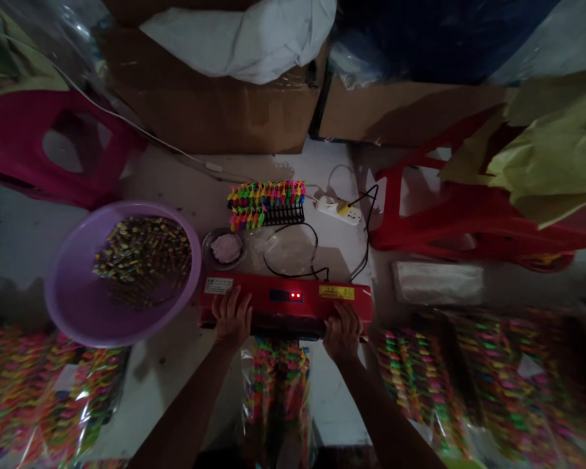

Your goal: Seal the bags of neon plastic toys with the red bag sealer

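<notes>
A red heat sealer (pixel 286 301) lies across the white table in front of me, with red lights lit on its small display. My left hand (pixel 232 318) presses flat on its left part, fingers spread. My right hand (pixel 342 331) rests on its right part with fingers curled over the bar. A clear bag of small multicoloured pieces (pixel 279 384) lies between my forearms, its top end under the sealer's bar.
A purple basin (pixel 73 293) of coloured pieces stands at left. Behind the sealer sit a small glass dish (pixel 224 249), a black rack of coloured pieces (pixel 266 203) and a white power strip (pixel 339 210). Filled bags (pixel 469 378) lie on both sides. Red stools (pixel 449 215) and cardboard boxes (pixel 209 104) stand behind.
</notes>
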